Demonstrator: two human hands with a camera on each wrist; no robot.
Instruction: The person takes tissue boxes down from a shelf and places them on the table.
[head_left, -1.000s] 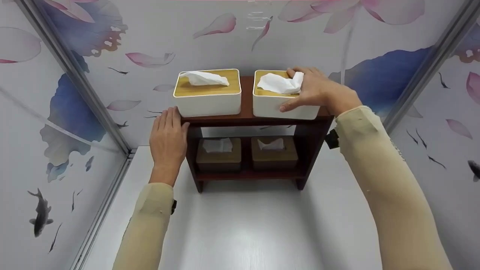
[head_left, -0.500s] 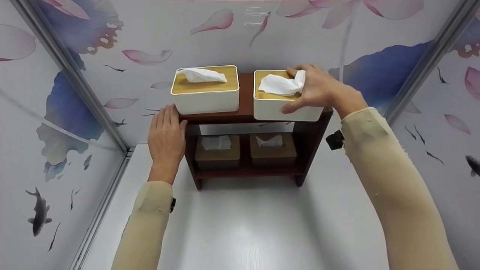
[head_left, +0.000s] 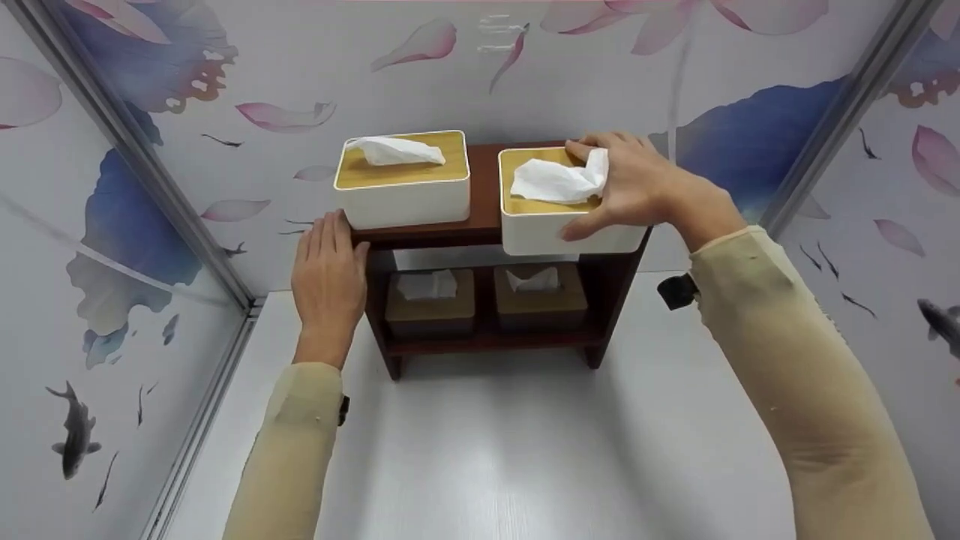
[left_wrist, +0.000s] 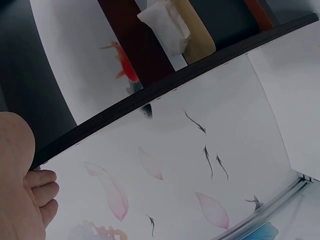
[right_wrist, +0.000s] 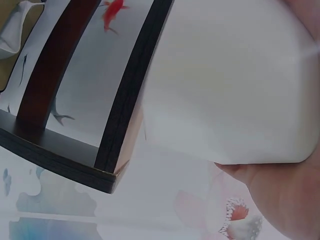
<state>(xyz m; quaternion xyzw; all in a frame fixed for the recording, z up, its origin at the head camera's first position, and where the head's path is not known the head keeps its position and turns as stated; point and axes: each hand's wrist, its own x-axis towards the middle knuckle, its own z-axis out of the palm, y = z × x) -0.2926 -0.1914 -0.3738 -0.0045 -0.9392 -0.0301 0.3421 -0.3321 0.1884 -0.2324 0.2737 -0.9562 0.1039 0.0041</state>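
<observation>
My right hand (head_left: 649, 184) grips the right-hand white tissue box (head_left: 529, 234) at its right end, thumb on the front wall and fingers at the back. This box has a wooden lid with a white tissue sticking out. It overlaps the front edge of the dark red-brown shelf (head_left: 484, 191); in the right wrist view its white side (right_wrist: 230, 80) appears beside and above the shelf's frame. At the shelf's left upper corner, my left hand (head_left: 328, 277) holds the side panel (left_wrist: 115, 107) between thumb and fingers. A matching tissue box (head_left: 405, 202) sits on the top, left side.
Two more tissue boxes with wooden lids, one left (head_left: 430, 307) and one right (head_left: 540, 306), stand on the lower shelf. Printed wall panels (head_left: 420, 90) close in the back and both sides. The shelf stands on a glossy white floor (head_left: 480, 450).
The right tissue box has come forward toward me with my right hand, from resting on the shelf top to overlapping its front edge. My left hand keeps its hold on the shelf.
</observation>
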